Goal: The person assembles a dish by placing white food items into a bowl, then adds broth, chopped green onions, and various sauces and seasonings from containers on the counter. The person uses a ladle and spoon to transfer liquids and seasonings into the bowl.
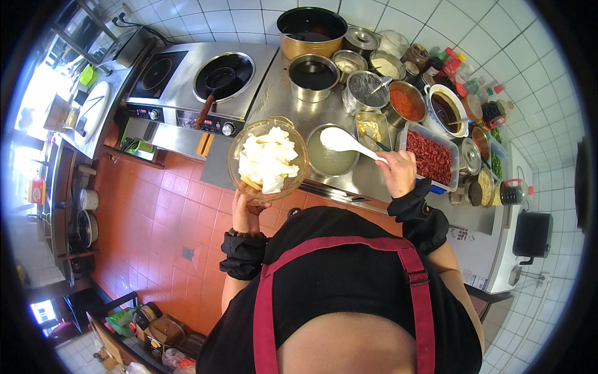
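Observation:
My left hand (247, 212) is closed on the lower rim of a clear amber bowl (233, 168), holding it over the gap in front of the counter. White, soft-looking chunks (269, 156) are heaped in the bowl, with a few yellowish pieces beneath them. My right hand (399, 172) grips the handle end of a white spoon (337, 139). The spoon's head is above a round metal pot (313, 167) of cloudy greenish liquid; whether the spoon carries anything white I cannot tell. Beside the spoon sits a small square metal container (369, 116) with yellowish bits in it.
Right of my right hand stands a plastic tub (450, 182) of dark red pieces. Behind it are a pot of red sauce (408, 103) and a white pot (445, 111) of brown sauce. Pots of dark liquid (313, 75) line the back. A wok (224, 75) with a ladle (204, 113) occupies the left hob.

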The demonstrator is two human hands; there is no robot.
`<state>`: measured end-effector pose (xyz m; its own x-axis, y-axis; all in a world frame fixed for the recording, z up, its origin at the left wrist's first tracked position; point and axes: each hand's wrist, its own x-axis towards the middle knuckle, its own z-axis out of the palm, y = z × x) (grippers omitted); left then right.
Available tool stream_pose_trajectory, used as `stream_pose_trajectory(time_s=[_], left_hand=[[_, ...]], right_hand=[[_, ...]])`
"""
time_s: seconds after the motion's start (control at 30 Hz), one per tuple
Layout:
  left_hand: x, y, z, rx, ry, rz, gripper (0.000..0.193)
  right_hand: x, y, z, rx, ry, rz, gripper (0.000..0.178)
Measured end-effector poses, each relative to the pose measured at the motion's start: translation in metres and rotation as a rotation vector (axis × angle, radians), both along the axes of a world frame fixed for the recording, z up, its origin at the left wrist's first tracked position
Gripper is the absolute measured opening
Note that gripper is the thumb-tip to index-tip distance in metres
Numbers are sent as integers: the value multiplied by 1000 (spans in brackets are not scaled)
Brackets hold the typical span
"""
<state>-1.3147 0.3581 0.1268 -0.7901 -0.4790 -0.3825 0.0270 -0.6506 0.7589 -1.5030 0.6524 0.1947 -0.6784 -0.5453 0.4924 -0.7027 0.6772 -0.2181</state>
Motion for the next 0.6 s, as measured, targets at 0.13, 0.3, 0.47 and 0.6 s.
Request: stream_pose_trajectory(time_s=[0.13, 0.3, 0.47, 0.6], left_hand=[[1, -1, -2, 5, 0, 5, 47], [0, 0, 0, 4, -1, 2, 47], [-1, 1, -3, 17, -14, -24, 49], [-3, 4, -13, 5, -25, -49, 51]], right_hand=[[0, -3, -12, -25, -186, -35, 14], [-12, 9, -49, -373, -861, -163, 13], [-9, 19, -42, -591, -1092, -111, 16], [-8, 22, -17, -557, -1087, -106, 15]])
